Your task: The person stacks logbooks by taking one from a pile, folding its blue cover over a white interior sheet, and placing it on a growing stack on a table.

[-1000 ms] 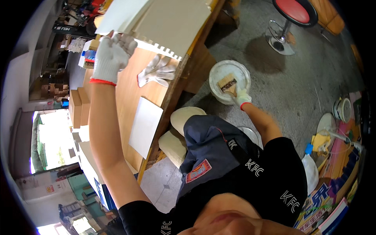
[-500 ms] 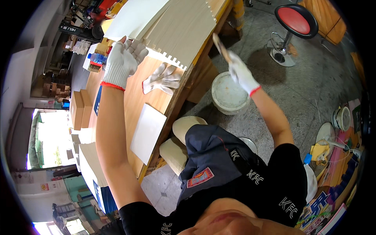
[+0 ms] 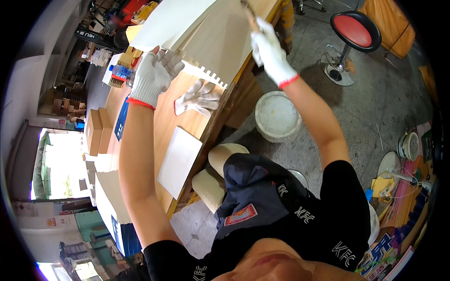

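Note:
My right hand [image 3: 272, 51], in a white knitted glove with a red cuff, grips a wooden-handled brush [image 3: 250, 15] over the near edge of a stack of pale sheets [image 3: 220, 37]. The far end of the brush is small and blurred. My left hand [image 3: 157, 75], gloved alike, is beside the corner of a white sheet [image 3: 168, 21] lying on the stack; its fingers are loosely bent and apart, with nothing visible in them. A spare white glove [image 3: 199, 97] lies on the wooden table [image 3: 185, 122], near the stack's stepped edge.
Below my right forearm stands a round white bucket [image 3: 278, 116]. A white board [image 3: 180, 161] lies along the table's near edge. Brown boxes [image 3: 97, 131] and a plastic bottle [image 3: 121, 71] are at the far side. A red-seated stool [image 3: 355, 30] stands on the floor at right.
My right hand has swung the brush up and left, from above the bucket to over the stack. My left hand has shifted only slightly, along with the whole view.

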The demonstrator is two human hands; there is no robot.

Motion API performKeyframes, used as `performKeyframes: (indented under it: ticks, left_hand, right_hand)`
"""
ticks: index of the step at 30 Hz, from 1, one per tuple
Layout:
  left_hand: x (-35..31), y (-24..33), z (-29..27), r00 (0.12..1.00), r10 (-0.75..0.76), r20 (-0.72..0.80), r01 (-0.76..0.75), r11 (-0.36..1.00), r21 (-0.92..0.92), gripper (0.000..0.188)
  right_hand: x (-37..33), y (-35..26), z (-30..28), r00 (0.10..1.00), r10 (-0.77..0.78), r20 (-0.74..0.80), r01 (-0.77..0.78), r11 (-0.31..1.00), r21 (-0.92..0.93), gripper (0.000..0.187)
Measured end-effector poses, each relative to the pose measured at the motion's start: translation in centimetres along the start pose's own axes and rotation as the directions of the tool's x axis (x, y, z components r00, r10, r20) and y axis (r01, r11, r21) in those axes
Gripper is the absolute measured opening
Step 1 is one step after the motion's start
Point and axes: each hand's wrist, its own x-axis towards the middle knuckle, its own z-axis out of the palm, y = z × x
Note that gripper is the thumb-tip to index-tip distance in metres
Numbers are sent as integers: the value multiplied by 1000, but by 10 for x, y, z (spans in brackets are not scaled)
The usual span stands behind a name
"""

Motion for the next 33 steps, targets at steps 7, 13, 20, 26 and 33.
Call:
performKeyframes:
  ticks: [7,13,20,26,33]
  left_hand:
    - [4,3,-7,995,-67,79,67,998,3,29]
    - [41,20,-37,953,-102,285,130,988,-79,44]
    - [24,12,18,998,-47,49,59,962,-266,36]
    - [32,15,13,990,80,116,-26,913,-407,23]
    - [14,44,-81,979,143,143,-75,913,-401,26]
  right_hand:
    - [-100,56,65,852,-411,323,517,758,-399,55]
    - [-186,147,-41,948,-76,308,277,673,-685,57]
    - [-183,238,-183,867,491,85,91,13,-996,61]
    - [-139,171,-100,830,442,340,365,30,-930,62]
    - [-119,66,42,615,434,658,-211,895,-393,37]
